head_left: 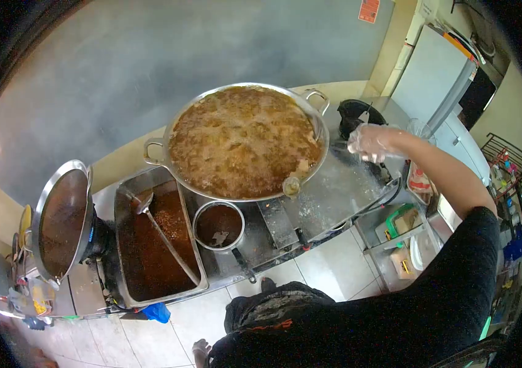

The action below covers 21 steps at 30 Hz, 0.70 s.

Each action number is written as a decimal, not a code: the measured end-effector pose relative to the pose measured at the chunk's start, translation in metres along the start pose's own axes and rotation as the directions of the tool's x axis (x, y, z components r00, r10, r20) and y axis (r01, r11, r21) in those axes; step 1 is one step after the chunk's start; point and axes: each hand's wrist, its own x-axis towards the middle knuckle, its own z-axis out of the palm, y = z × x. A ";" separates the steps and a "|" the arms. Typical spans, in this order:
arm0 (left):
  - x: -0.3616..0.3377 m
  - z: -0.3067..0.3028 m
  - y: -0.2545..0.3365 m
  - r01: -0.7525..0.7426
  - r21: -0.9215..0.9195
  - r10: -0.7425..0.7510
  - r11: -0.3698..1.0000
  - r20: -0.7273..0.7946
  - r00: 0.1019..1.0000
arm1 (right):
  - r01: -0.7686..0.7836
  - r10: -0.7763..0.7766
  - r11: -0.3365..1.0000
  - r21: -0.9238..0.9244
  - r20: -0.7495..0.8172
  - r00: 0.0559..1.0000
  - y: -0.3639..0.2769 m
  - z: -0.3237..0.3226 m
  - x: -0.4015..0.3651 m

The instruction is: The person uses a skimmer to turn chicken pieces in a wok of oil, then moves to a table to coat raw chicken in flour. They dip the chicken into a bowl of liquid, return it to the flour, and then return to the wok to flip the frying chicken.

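My right hand [371, 142], in a clear plastic glove, is stretched out over the stove top to the right of a large two-handled pan [155, 153]. Its fingers are curled, and I cannot tell what is in them. Just behind it sits a black bowl-like vessel [352, 110]. Bubbling brown oil [242, 141] fills the pan, with pale pieces and a round metal ladle-like end [291, 186] at its front right. Low at the bottom edge hangs my left hand [201, 348], also gloved, beside my dark clothing; its fingers are mostly hidden.
A rectangular tray [196, 245] of dark red-brown sauce holds a long-handled metal ladle [169, 242]. Beside it is a saucepan [242, 260] of dark liquid. Another wide pan [77, 165] stands far left. Containers fill a shelf [390, 242] at right, near a white fridge [429, 80].
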 end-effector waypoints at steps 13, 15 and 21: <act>-0.044 0.074 0.063 0.061 -0.206 -0.102 0.977 -0.193 0.976 | 0.038 -0.114 0.930 0.365 0.188 0.975 -0.026 0.027 0.078; -0.047 0.079 0.064 0.059 -0.209 -0.099 0.976 -0.187 0.977 | 0.053 -0.148 0.912 0.407 0.206 0.967 -0.027 0.033 0.099; -0.044 0.078 0.069 0.046 -0.224 -0.090 0.974 -0.192 0.977 | 0.141 -0.200 0.941 0.309 0.170 0.965 -0.047 0.037 0.090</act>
